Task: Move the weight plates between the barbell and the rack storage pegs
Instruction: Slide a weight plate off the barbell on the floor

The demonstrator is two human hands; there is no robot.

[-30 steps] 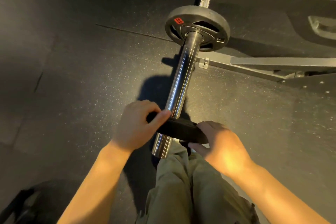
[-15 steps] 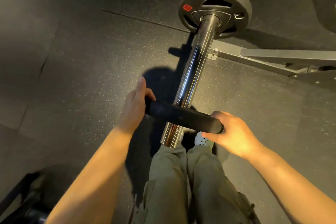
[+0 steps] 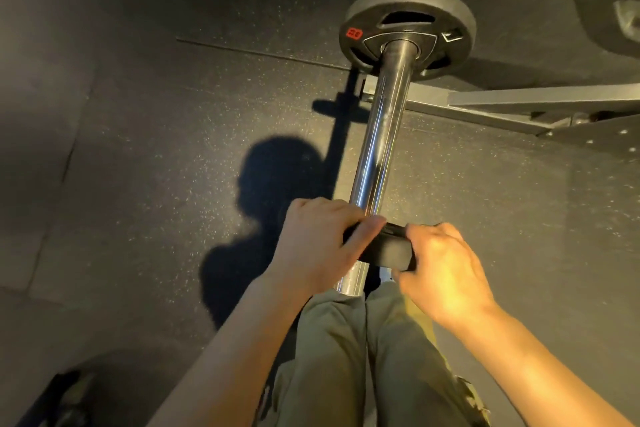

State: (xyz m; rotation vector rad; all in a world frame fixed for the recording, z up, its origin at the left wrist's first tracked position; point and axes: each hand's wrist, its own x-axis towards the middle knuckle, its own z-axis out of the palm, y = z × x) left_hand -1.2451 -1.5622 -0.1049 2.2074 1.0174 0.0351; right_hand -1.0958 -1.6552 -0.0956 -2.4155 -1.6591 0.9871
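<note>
Both hands, left and right, clamped on small plate near barbell sleeve end, larger plate farther along, speckled rubber floor beneath.

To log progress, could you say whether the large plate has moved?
No: the large plate stays at the sleeve's inner end, by the rack beam.

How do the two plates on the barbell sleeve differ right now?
The far plate sits deep on the sleeve, untouched; the near plate is near the sleeve's end, gripped by left hand and right hand. The far plate shows its face, with a red label; the near plate shows mostly its edge. Both are black.
</note>
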